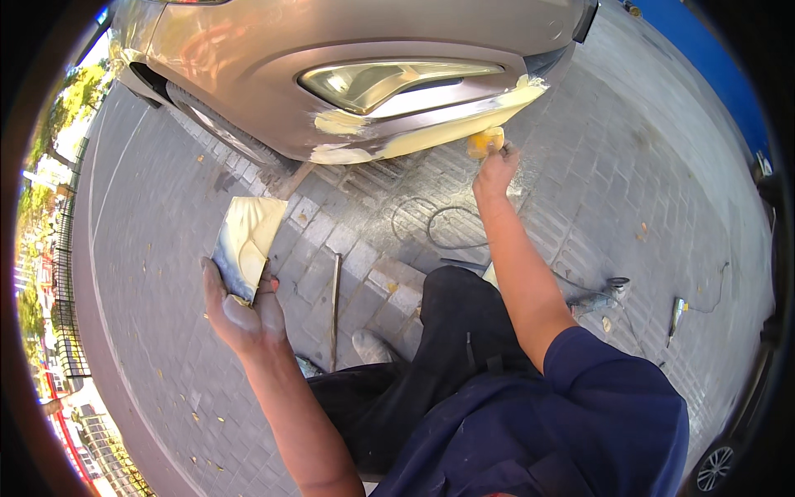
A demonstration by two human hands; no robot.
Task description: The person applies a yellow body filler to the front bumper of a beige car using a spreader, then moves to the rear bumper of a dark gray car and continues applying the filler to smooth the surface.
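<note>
Left hand [242, 319] grips one paste-smeared board [249, 240]; right hand [497, 171] pinches one spreader [484, 143] (yellow).

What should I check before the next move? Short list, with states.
1. Board held in the left hand: ok.
2. Paste available on the board: ok, a thick pale yellow layer covers much of it.
3. Spreader held in the right hand: ok.
4. Spreader clear of the bumper: cannot tell; it appears right by the lower edge, contact unclear.
5. Bumper coating one continuous, even area: not ok; separate patches at its left end, ragged edges.
6. Ground ahead of the knee free of cable: not ok; loose loops lie there.
</note>
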